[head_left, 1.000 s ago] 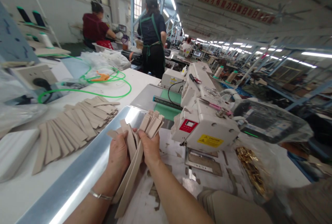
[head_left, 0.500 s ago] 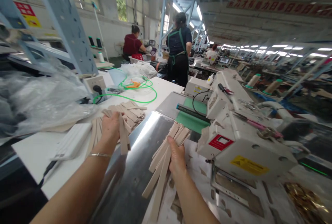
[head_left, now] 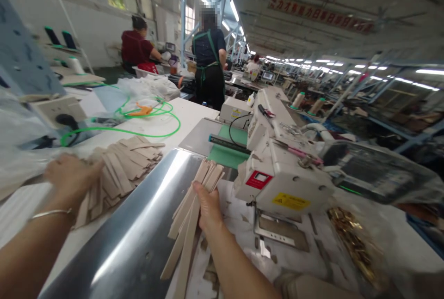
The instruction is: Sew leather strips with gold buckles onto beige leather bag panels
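A fanned bundle of beige strips [head_left: 189, 218] is gripped in my right hand [head_left: 209, 204], over the edge of a shiny metal plate [head_left: 138, 225]. To the left, my left hand [head_left: 71, 174] is at the near end of a spread pile of similar beige strips [head_left: 120, 165]. Motion smears its fingers, so I cannot tell whether any strip is between them. A white industrial sewing machine [head_left: 277, 169], with red and yellow labels, stands right of my right hand.
A green air hose [head_left: 138, 132] with an orange nozzle [head_left: 140, 110] loops over the white table behind the pile. Gold-coloured metal pieces [head_left: 354, 239] lie at the right. Clear plastic [head_left: 21, 137] is at the left. One person [head_left: 210, 54] stands ahead; another [head_left: 138, 49] sits farther left.
My left hand has moved left and laid its strips at the near end of the pile. My right hand keeps its bundle. The whole view has turned to the right.
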The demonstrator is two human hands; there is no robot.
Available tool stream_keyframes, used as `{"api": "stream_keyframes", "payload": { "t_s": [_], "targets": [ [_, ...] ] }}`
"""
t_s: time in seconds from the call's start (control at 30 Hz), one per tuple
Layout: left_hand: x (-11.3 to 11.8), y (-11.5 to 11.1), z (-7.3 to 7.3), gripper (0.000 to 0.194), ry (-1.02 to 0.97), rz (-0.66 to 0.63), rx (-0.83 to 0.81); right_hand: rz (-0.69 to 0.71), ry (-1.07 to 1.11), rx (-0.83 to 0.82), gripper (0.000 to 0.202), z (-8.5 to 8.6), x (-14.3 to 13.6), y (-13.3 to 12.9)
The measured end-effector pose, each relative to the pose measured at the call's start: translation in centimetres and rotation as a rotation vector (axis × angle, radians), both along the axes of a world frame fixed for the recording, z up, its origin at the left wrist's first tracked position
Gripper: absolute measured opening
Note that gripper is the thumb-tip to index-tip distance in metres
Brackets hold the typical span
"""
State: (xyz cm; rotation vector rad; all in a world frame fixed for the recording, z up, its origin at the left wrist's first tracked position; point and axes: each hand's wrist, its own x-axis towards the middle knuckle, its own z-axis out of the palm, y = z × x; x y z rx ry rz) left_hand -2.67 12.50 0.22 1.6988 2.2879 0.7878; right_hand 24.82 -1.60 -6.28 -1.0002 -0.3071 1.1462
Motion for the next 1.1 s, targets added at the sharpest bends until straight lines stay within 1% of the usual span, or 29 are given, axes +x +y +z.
{"api": "stream_keyframes", "payload": {
  "t_s": [0.03,0.07,0.1,0.13,0.17,0.2,0.23,0.27,0.3,0.37,0.43,0.53,0.6,0.67,0.73,0.77,0.83,0.93,1.03,1.1],
  "targets": [
    [1.3,-0.6,0.1,0.086,-0.019,-0.011,0.018,-0.006,-0.002,-0.001,0.045,0.1,-0.1,0.0],
    [2.8,-1.6,0.0,0.085,-0.067,-0.052,0.018,-0.015,-0.007,0.003,0.046,0.2,-0.2,0.0],
    [4.5,-3.1,-0.3,0.08,-0.118,-0.144,0.007,-0.026,-0.017,0.017,0.047,0.3,-0.3,0.0],
    [6.3,-4.9,-0.9,0.078,-0.213,-0.328,-0.034,-0.036,-0.033,0.04,0.048,0.4,-0.4,-0.1],
    [8.1,-6.9,-1.6,0.08,-0.31,-0.502,-0.102,-0.046,-0.056,0.067,0.05,0.6,-0.5,-0.1],
    [9.8,-9.1,-2.5,0.085,-0.384,-0.636,-0.159,-0.058,-0.087,0.091,0.051,0.9,-0.6,-0.2],
    [11.3,-11.2,-3.5,0.097,-0.502,-0.759,-0.193,-0.07,-0.124,0.11,0.052,1.2,-0.6,-0.3],
    [12.5,-13.1,-4.5,0.101,-0.56,-0.859,-0.22,-0.08,-0.166,0.125,0.052,1.6,-0.7,-0.5],
    [13.4,-14.6,-5.3,0.1,-0.567,-0.891,-0.202,-0.086,-0.21,0.139,0.051,2.1,-0.7,-0.7],
    [14.3,-16.4,-6.4,0.092,-0.565,-0.881,-0.162,-0.079,-0.286,0.174,0.049,3.4,-0.7,-1.2],
    [14.2,-16.8,-6.8,0.08,-0.574,-0.874,-0.153,-0.051,-0.333,0.218,0.046,4.6,-0.7,-1.8],
    [13.4,-16.5,-6.5,0.061,-0.593,-0.874,-0.145,0.004,-0.366,0.275,0.041,6.1,-0.8,-2.5],
    [13.2,-16.5,-6.2,0.053,-0.617,-0.841,-0.133,0.045,-0.382,0.319,0.038,6.6,-0.8,-2.8],
    [13.3,-16.7,-6.1,0.053,-0.698,-0.827,-0.189,0.079,-0.401,0.354,0.034,6.8,-0.7,-3.0],
    [13.5,-17.0,-6.3,0.055,-0.8,-0.815,-0.275,0.103,-0.419,0.363,0.031,6.9,-0.7,-3.1],
    [13.6,-17.1,-6.4,0.055,-0.831,-0.81,-0.287,0.107,-0.427,0.364,0.03,7.0,-0.7,-3.2],
    [13.8,-17.0,-6.7,0.054,-0.823,-0.795,-0.215,0.107,-0.45,0.363,0.028,7.3,-0.7,-3.3],
    [14.1,-16.6,-6.9,0.055,-0.733,-0.759,-0.066,0.085,-0.489,0.359,0.027,7.9,-1.0,-3.5],
    [14.4,-16.3,-6.9,0.067,-0.712,-0.732,-0.067,0.04,-0.491,0.324,0.032,8.1,-1.4,-3.5],
    [14.5,-16.2,-6.9,0.069,-0.725,-0.737,-0.081,0.021,-0.484,0.292,0.036,7.7,-1.7,-3.4]
  ]
}}
